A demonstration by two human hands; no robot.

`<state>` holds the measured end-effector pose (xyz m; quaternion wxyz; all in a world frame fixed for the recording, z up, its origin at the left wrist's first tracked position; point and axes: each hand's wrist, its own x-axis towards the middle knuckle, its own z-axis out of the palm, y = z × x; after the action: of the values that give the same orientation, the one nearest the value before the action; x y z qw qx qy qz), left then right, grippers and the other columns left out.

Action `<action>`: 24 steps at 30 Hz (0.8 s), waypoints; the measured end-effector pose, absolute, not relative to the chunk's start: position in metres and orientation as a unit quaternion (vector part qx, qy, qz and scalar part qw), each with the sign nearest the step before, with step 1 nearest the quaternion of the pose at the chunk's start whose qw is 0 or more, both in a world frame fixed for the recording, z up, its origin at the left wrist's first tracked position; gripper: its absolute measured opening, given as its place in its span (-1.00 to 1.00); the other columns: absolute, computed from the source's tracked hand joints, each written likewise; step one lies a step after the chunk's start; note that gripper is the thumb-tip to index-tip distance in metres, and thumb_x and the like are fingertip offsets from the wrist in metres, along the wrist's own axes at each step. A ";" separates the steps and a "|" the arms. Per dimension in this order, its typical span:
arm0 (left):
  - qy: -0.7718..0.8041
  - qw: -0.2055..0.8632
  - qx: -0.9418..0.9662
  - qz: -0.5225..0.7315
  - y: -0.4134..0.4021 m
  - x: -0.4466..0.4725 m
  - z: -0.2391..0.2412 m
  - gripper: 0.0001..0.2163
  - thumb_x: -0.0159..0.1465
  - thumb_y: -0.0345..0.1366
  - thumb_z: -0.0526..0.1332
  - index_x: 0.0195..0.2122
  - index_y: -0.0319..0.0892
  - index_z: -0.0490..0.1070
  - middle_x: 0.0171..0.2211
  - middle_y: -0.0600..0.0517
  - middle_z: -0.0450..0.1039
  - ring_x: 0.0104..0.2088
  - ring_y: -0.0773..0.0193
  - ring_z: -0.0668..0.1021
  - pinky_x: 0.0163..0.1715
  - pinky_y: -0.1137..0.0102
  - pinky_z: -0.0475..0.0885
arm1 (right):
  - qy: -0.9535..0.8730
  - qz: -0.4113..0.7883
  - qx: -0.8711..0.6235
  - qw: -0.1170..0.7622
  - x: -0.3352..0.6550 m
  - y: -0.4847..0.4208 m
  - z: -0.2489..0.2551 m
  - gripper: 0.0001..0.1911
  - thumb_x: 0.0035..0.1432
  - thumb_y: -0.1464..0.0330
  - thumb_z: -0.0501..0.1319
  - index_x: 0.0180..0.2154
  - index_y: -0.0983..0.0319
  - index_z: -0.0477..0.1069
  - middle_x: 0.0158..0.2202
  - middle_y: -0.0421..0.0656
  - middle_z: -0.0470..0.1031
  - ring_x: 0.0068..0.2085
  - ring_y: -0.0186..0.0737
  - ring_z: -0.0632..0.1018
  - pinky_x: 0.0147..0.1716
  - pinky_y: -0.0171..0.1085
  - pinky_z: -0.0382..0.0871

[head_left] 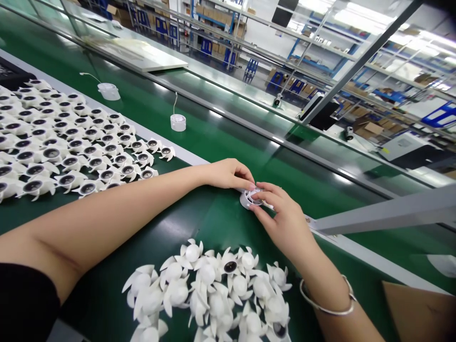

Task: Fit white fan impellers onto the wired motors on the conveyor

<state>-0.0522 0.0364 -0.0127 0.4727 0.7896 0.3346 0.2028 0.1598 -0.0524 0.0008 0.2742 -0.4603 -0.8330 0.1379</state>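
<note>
One white ring housing [244, 201], open face up, axis near upright, is right there by the pale rail [194, 157]! The right hand [288, 213] pinches its side, masking much of the top; the left hand [225, 174] reaches its far rim, grip impossible to tell. Blur swallows the insides.

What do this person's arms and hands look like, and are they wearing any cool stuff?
Both the left hand and right hand are bare, without gloves. The left arm has a short black sleeve. Around the right wrist is a thin, shiny, silver-coloured bangle. The right sleeve isn't in view.
</note>
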 end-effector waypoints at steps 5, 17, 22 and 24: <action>0.345 0.474 0.788 0.187 0.036 -0.049 -0.013 -0.61 0.19 0.03 0.29 -0.13 -0.17 0.60 -0.20 0.03 0.61 -0.19 0.24 0.56 -0.25 0.46 0.37 | -0.820 0.167 -0.489 0.247 0.164 -0.050 0.002 -0.94 0.15 0.37 0.30 -0.29 0.16 0.55 0.01 -0.09 0.50 -0.08 -0.12 0.57 -0.05 -0.14 0.46; 0.490 0.275 0.820 0.110 0.019 -0.040 0.007 -0.58 0.17 0.12 0.22 -0.02 0.08 0.53 0.12 0.03 0.42 0.14 -0.01 0.39 0.15 0.16 0.28 | -0.780 0.281 -0.500 0.251 0.166 -0.040 0.001 -0.93 0.02 0.38 0.40 -0.38 0.16 0.55 -0.08 -0.14 0.49 -0.18 -0.17 0.57 -0.14 -0.17 0.47; 0.501 0.297 0.806 0.100 0.014 -0.038 0.009 -0.52 0.14 0.18 0.22 -0.01 0.04 0.51 0.10 0.02 0.42 0.11 0.03 0.42 0.11 0.25 0.31 | -0.801 0.226 -0.499 0.242 0.166 -0.042 0.000 -0.89 0.01 0.45 0.40 -0.39 0.16 0.53 -0.11 -0.18 0.48 -0.22 -0.21 0.54 -0.20 -0.17 0.44; 0.506 0.283 0.810 0.091 0.010 -0.035 0.011 -0.53 0.16 0.16 0.21 -0.02 0.03 0.51 0.08 0.02 0.42 0.10 0.04 0.42 0.08 0.27 0.32 | -0.811 0.226 -0.488 0.230 0.170 -0.044 0.001 -0.88 0.02 0.46 0.40 -0.37 0.15 0.53 -0.11 -0.19 0.47 -0.21 -0.22 0.54 -0.20 -0.18 0.43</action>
<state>-0.0351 0.0104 0.0110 0.2829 0.8099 0.5057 0.0911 0.1701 -0.0435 0.0008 0.2297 -0.4885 -0.8108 0.2262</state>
